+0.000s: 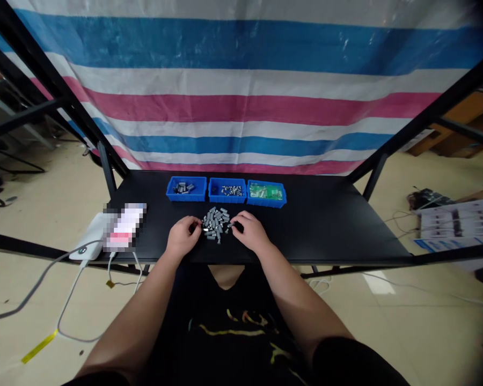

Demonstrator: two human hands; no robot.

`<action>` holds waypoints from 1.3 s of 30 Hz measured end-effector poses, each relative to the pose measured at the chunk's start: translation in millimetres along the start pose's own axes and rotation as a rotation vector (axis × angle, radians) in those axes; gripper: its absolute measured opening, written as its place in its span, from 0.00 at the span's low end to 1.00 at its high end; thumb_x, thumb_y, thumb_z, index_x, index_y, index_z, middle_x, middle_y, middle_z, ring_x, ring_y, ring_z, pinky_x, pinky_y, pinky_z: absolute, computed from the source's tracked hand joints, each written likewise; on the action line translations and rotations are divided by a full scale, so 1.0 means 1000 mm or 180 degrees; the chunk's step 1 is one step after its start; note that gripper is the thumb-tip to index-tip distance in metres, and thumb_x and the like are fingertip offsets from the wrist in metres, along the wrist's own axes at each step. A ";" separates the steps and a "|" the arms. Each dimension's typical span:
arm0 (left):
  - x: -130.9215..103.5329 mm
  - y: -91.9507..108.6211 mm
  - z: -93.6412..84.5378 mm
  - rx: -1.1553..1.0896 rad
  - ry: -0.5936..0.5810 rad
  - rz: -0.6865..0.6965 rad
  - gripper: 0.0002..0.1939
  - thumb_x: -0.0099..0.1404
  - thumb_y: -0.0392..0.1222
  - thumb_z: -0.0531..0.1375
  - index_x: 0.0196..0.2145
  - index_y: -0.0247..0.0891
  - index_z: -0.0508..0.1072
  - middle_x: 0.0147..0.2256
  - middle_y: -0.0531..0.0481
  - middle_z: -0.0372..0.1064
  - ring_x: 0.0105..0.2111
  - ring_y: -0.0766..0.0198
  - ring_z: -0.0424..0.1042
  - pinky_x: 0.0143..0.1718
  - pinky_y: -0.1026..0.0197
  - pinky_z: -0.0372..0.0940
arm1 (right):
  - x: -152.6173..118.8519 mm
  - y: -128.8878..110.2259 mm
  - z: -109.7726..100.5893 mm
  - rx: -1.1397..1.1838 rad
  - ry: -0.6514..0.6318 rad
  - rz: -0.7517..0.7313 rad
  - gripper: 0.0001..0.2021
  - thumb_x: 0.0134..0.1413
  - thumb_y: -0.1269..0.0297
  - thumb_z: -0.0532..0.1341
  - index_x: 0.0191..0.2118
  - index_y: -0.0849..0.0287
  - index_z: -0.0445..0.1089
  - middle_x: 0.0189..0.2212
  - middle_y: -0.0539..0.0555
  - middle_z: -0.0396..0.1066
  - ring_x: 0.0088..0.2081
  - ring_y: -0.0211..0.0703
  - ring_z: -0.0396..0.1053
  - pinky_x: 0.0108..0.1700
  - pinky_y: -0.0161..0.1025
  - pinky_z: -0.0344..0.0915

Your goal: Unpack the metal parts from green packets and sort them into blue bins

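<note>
Blk tee (225, 359) at 6 o'clock, squiggly print (241, 332) on front, mostly yel. w/ some orange. R slv (350, 362) at 5 o'clock, L slv (96, 380) approx. 7, both short, blk. L hand (183, 236), R hand (249, 230) bare.

Near the front edge of the bench (317, 225), here's the left hand (183, 236) curling, and what it touches is too small to tell! The right hand (248, 230) pinches a dark piece (231, 224), partly hidden. Left front corner: a device (124, 228), pixelated past reading! The sleeves (354, 359) are cropped below, the striped sheet (241, 43) above.
</note>
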State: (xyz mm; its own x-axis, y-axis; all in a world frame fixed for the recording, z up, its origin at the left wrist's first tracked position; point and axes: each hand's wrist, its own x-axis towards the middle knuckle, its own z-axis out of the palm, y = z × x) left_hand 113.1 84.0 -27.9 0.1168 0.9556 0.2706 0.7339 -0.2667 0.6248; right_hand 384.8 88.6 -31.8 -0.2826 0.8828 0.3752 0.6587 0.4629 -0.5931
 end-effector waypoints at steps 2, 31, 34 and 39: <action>0.000 0.000 0.000 -0.0022 0.0003 0.0008 0.07 0.64 0.40 0.58 0.37 0.43 0.77 0.34 0.51 0.75 0.33 0.61 0.72 0.36 0.59 0.64 | 0.001 0.002 -0.002 0.0012 -0.0080 -0.0021 0.07 0.55 0.71 0.63 0.39 0.54 0.75 0.41 0.53 0.72 0.41 0.43 0.70 0.44 0.39 0.66; 0.002 -0.001 0.001 0.0029 0.0055 -0.0016 0.06 0.64 0.41 0.59 0.38 0.44 0.76 0.34 0.50 0.72 0.34 0.60 0.71 0.36 0.58 0.65 | 0.008 -0.009 -0.001 0.0480 -0.0606 -0.0384 0.10 0.52 0.74 0.65 0.40 0.54 0.76 0.36 0.51 0.72 0.40 0.44 0.70 0.44 0.39 0.67; 0.002 -0.001 0.002 0.0039 0.0078 0.0001 0.06 0.64 0.41 0.59 0.37 0.44 0.76 0.34 0.50 0.71 0.34 0.60 0.71 0.37 0.58 0.65 | 0.012 -0.009 -0.004 0.0422 -0.0755 -0.0413 0.08 0.52 0.75 0.65 0.36 0.55 0.77 0.34 0.51 0.72 0.38 0.42 0.70 0.41 0.37 0.66; 0.001 -0.001 0.000 -0.0018 0.0038 0.0042 0.06 0.64 0.40 0.59 0.38 0.44 0.76 0.35 0.50 0.72 0.36 0.60 0.72 0.39 0.58 0.66 | 0.037 -0.009 -0.016 0.0517 -0.0801 -0.0285 0.06 0.53 0.72 0.63 0.35 0.54 0.76 0.27 0.47 0.71 0.29 0.38 0.68 0.34 0.35 0.63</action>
State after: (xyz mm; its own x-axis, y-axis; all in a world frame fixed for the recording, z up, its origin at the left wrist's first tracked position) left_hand 112.3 85.3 -28.3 0.1185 0.9504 0.2875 0.7284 -0.2800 0.6253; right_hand 379.4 116.1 -0.9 -0.5117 0.8204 0.2549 0.5092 0.5286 -0.6792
